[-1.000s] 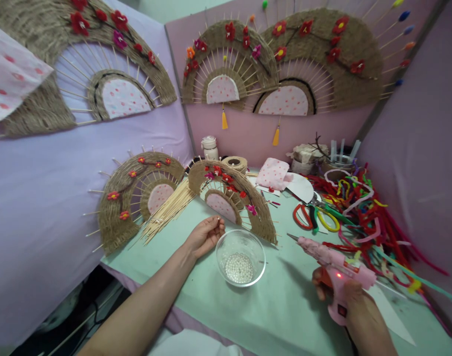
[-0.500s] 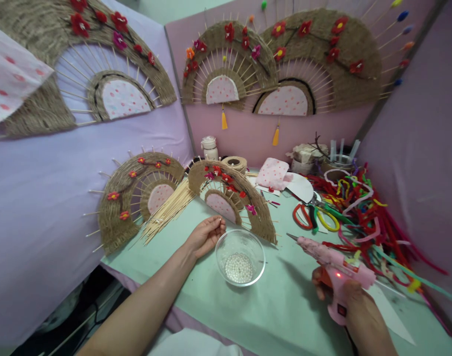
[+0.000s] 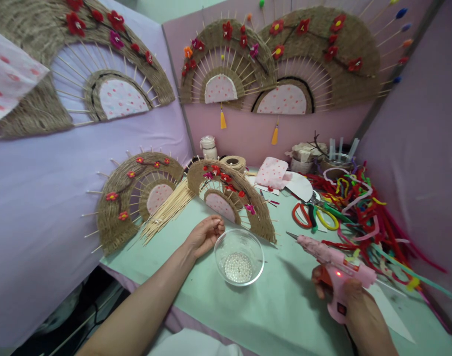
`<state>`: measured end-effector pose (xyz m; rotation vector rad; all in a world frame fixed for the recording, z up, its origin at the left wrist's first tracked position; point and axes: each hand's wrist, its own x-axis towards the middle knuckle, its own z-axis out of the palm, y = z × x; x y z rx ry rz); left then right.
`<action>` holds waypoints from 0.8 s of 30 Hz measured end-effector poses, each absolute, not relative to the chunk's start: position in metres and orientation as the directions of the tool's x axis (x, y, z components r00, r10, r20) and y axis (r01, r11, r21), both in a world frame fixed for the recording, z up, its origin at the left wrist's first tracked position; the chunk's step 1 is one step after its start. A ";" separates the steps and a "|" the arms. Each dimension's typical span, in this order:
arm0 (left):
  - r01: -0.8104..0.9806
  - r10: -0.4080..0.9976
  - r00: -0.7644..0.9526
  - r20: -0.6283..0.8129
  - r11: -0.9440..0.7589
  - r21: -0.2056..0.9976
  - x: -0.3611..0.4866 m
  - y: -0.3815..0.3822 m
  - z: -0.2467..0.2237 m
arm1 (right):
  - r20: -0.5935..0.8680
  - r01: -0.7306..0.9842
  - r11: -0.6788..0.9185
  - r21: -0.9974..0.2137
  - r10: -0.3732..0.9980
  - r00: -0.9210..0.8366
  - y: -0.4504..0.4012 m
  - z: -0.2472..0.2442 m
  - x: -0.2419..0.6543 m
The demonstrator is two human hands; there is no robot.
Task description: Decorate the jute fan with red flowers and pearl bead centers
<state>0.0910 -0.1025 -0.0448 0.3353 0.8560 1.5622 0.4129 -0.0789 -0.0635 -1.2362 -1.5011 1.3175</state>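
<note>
In my right hand is a pink hot glue gun; its nozzle points left and a red light glows on its body. My left hand is closed in a pinch on a tiny pale pearl bead, mostly hidden by the fingertips. Just right of that hand stands a clear plastic bowl with many pearl beads at its bottom. Behind the bowl and left hand, a woven twine fan with red and magenta flowers leans up, white beads on several stick tips along its top.
A second twine fan and a bundle of thin sticks lie left. Scissors, a twine roll and a heap of coloured pipe cleaners are behind and right. Larger fans hang on the partitions.
Both hands, the glue gun and the bowl stay almost as they were. The whole view has shifted very slightly.
</note>
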 end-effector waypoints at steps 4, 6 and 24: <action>-0.720 0.939 -0.213 -0.270 0.036 0.693 0.090 -0.102 -0.044 | -0.034 0.153 0.003 -0.988 0.971 -0.237 -0.076 -0.055 0.412; -0.714 0.937 -0.220 -0.270 0.033 0.699 0.090 -0.102 -0.044 | -0.018 0.155 0.018 -0.988 0.975 -0.224 -0.075 -0.047 0.411; -0.643 0.921 -0.283 -0.268 0.024 0.765 0.090 -0.101 -0.044 | -0.010 0.212 0.043 -0.976 0.970 -0.245 -0.069 -0.042 0.401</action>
